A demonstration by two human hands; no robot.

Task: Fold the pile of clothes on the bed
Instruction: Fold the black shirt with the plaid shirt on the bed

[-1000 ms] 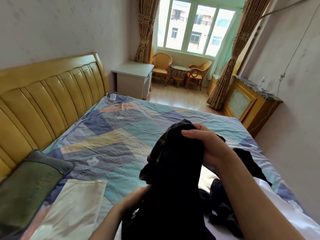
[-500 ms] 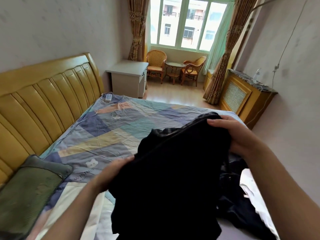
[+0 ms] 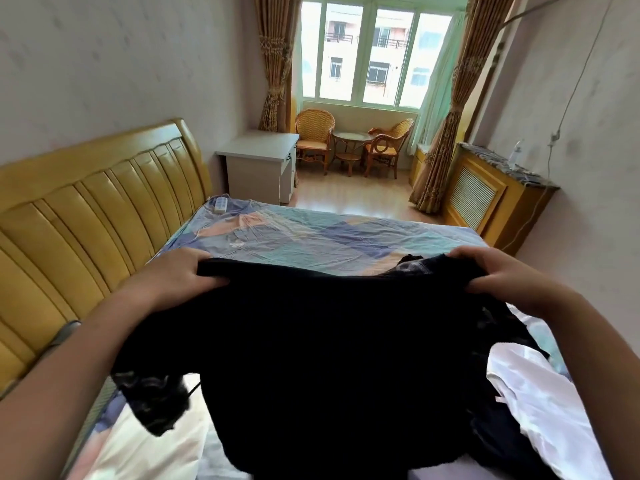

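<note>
In the head view, your left hand point(image 3: 173, 277) and your right hand point(image 3: 498, 275) each grip one top corner of a black garment point(image 3: 329, 358), fingers curled over its edge. The garment hangs spread between your two grips, above the patchwork bedsheet point(image 3: 311, 237). Below your right grip, white clothes point(image 3: 540, 403) lie on the bed.

Two hands point(image 3: 180, 275), one black garment point(image 3: 332, 358), two wicker chairs point(image 3: 313, 133).

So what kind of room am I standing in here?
Most likely a bedroom in a home. A bed with a padded headboard fills it, a white bedside cabinet stands beside it, and wicker chairs sit under a curtained window.
</note>
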